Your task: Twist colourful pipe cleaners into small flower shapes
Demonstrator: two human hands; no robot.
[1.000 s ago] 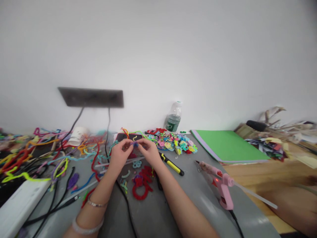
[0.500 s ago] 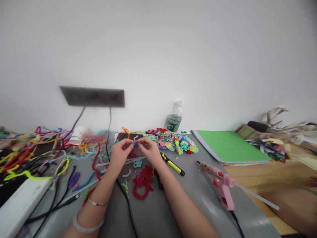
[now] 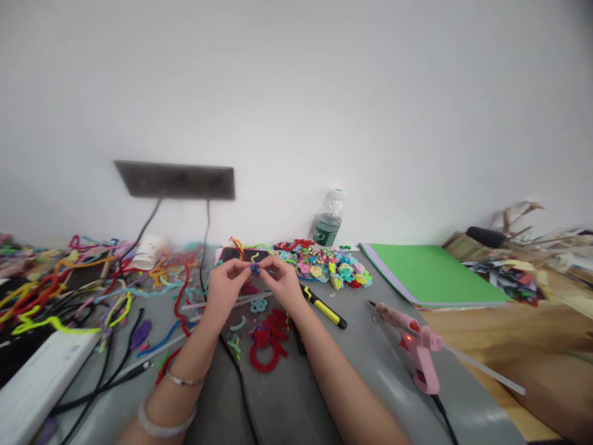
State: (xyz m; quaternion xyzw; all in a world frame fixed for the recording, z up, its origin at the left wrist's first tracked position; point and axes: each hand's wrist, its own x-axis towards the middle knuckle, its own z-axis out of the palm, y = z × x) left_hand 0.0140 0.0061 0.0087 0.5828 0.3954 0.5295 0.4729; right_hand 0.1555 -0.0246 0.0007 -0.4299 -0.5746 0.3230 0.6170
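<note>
– Head view, far left: what lies there?
– Tangled multicoloured fuzzy stems [image 3: 44,290] on the smooth grey bench [image 3: 361,371], next to a long white box [image 3: 49,371].
– And the hands?
– First the left hand [image 3: 225,287], its grip pinching one side of a tiny blue-purple piece [image 3: 255,268] raised above the bench. A red fuzzy ring-shaped piece [image 3: 263,360] lies nearer, between the forearms. Then the right hand [image 3: 282,284], its grip pinching the blue-purple piece's other side.
– Further right?
– A yellow-and-black slim-handled tool [image 3: 324,309] beside the right forearm, then a pink glue gun [image 3: 424,358], then a flat green sheet [image 3: 438,272] behind it.
</note>
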